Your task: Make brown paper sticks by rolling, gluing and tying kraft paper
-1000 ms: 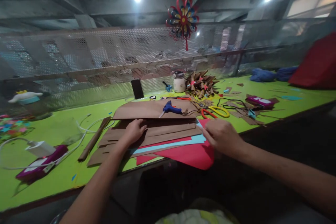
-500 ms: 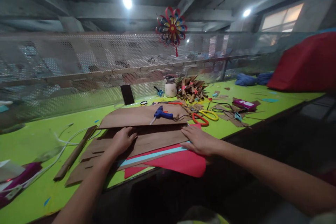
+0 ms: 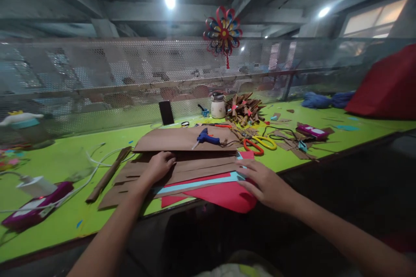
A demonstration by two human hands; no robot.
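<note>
A stack of brown paper sheets [image 3: 198, 166] lies on the green table [image 3: 65, 160], with a light blue sheet [image 3: 195, 184] and a red sheet [image 3: 227, 194] under it, overhanging the near edge. My left hand [image 3: 159, 166] presses flat on the brown paper, fingers loosely curled. My right hand [image 3: 264, 184] rests on the right end of the blue and red sheets, fingertips at the blue sheet's corner. A blue glue gun [image 3: 208, 137] lies on the upper brown sheet.
Orange and yellow scissors [image 3: 260, 143] lie right of the stack among paper scraps. A phone [image 3: 166, 112], a white jar [image 3: 218, 106] and a pile of brown paper cones [image 3: 245, 107] stand by the mesh fence. A charger with white cables [image 3: 35, 184] sits left. A red bag [image 3: 386, 86] is far right.
My right hand slid from the brown paper's right edge down to the corner of the blue and red sheets. The left hand stayed on the brown paper. The camera swung slightly.
</note>
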